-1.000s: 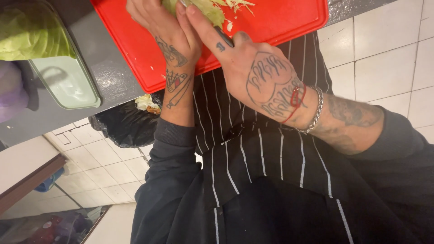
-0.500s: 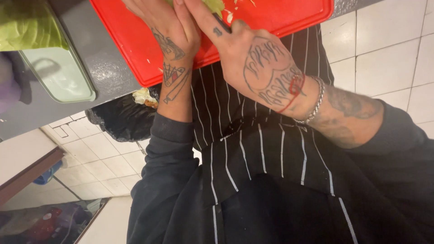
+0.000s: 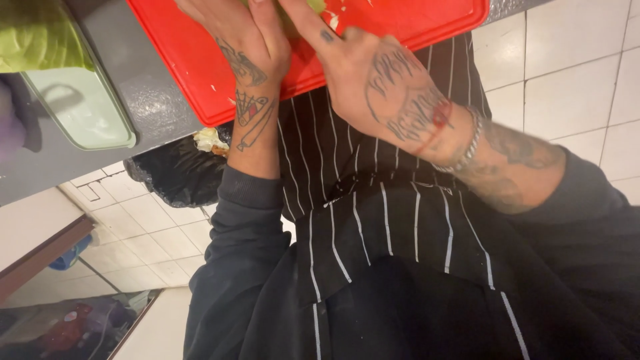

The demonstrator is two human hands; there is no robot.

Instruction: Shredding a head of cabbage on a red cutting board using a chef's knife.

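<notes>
The green vegetable (image 3: pixel 313 5) lay at the top edge of the frame on the red cutting board (image 3: pixel 413 20), mostly cropped; its long axis could not be determined. Since the earlier frames, both hands had shifted upward. The left hand (image 3: pixel 243 33) pressed down on it; the right hand (image 3: pixel 387 87)'s grip was indeterminable.

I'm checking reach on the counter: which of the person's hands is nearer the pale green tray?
Left. The left hand lies on the red cutting board, on the side toward the pale green tray. The right hand lies farther along the board, beyond the left hand.
</notes>
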